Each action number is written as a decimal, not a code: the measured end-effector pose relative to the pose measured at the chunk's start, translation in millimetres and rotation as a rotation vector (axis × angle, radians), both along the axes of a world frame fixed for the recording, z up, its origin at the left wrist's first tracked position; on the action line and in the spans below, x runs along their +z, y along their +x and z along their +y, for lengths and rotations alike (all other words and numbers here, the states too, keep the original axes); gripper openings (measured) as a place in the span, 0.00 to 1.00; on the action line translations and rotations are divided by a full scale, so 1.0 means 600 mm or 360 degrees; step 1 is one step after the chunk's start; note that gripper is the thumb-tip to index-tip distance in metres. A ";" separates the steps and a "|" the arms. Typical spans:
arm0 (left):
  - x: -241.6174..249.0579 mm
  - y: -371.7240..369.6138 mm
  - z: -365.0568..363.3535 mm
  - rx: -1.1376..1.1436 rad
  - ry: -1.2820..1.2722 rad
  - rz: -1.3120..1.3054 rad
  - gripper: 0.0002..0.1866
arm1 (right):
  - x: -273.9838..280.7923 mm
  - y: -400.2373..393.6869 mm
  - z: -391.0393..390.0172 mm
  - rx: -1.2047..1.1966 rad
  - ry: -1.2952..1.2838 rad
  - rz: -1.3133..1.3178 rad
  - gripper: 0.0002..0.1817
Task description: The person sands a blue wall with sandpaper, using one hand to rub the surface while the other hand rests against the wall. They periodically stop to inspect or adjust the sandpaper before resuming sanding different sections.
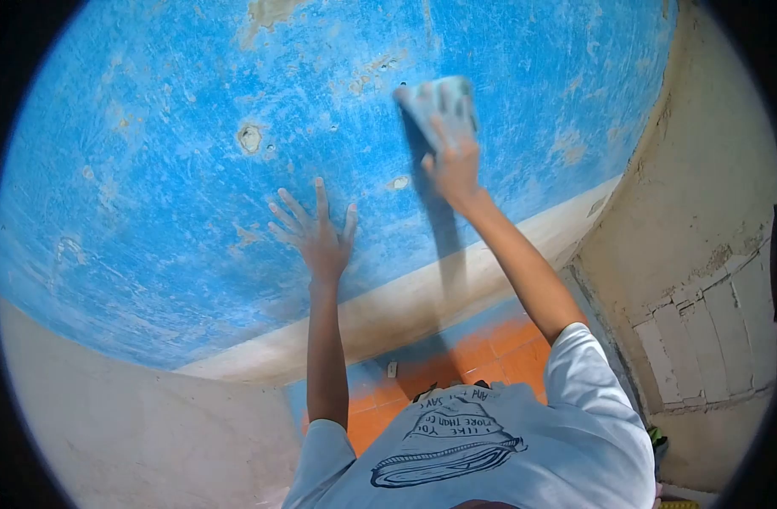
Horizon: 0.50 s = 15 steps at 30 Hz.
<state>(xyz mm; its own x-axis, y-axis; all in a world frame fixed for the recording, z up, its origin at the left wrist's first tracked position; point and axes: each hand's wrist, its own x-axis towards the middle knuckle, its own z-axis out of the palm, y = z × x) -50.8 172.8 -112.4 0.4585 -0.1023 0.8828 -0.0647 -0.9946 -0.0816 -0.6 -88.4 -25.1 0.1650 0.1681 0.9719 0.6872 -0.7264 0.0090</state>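
Note:
In the head view, my left hand (324, 242) lies with its fingers spread on the scuffed blue wall (185, 212). Higher up and to the right, my right hand (455, 165) presses a pale blue-grey sheet, which looks like sandpaper (431, 106), against the same wall. Motion blurs this hand and the sheet, so the exact fingertip grip is hard to make out. Around both hands the paint is scratched, with chipped patches and small holes; one larger pale hole (248, 138) sits left of my hands.
Below the blue paint runs a cream band (388, 331). Orange floor tiles (507, 352) carry bluish dust along the wall, and a small pale object (393, 369) lies there. Bare plaster walls (702, 187) stand to either side. Brick-like blocks (702, 339) show at the right.

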 end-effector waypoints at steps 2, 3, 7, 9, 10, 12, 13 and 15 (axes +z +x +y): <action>-0.002 -0.002 -0.001 -0.0009 -0.0016 0.0016 0.45 | -0.001 -0.019 0.019 0.0245 -0.0124 0.0082 0.44; 0.000 0.000 0.000 -0.0018 -0.0015 0.0021 0.45 | -0.002 -0.008 0.009 0.0141 -0.0027 0.0105 0.43; 0.002 -0.004 -0.002 -0.0039 -0.0098 0.0039 0.43 | 0.014 -0.003 -0.002 -0.0017 0.0116 0.0086 0.40; 0.006 -0.007 -0.004 -0.0041 -0.0102 0.0064 0.43 | -0.008 -0.007 0.015 0.0332 -0.0060 0.0137 0.43; 0.005 -0.007 -0.003 -0.0039 -0.0105 0.0082 0.43 | -0.002 -0.004 0.003 0.0321 -0.0145 0.0143 0.42; 0.003 -0.007 -0.003 -0.0034 -0.0125 0.0114 0.43 | 0.011 0.017 -0.015 0.0104 0.0135 0.0089 0.42; 0.004 -0.008 -0.004 -0.0032 -0.0125 0.0110 0.43 | 0.014 0.022 -0.018 0.0001 0.0268 0.0064 0.43; 0.007 -0.009 -0.004 -0.0030 -0.0111 0.0104 0.43 | 0.008 0.004 0.004 0.0189 -0.0035 0.0050 0.43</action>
